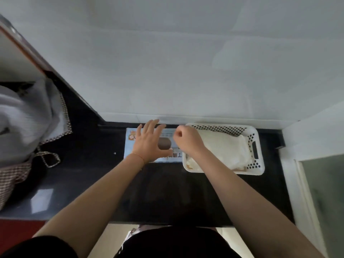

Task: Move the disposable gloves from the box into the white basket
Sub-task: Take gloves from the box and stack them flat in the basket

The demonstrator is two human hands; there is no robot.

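Note:
A light blue glove box (pixel 130 144) lies flat on the black counter, its dark oval opening (pixel 163 143) facing up. My left hand (pixel 150 141) rests on the box with its fingers spread, the thumb beside the opening. My right hand (pixel 186 138) is curled into a fist just above the box's right edge, next to the white basket (pixel 259 164). I can make out no glove in that fist. A pile of translucent white disposable gloves (pixel 225 151) lies in the basket.
The white perforated basket stands against the tiled wall (pixel 176 71) at the back right. A checked cloth bag (pixel 28 127) with white fabric sits on the counter at the left. A white wall and a glass panel (pixel 323 192) close off the right side.

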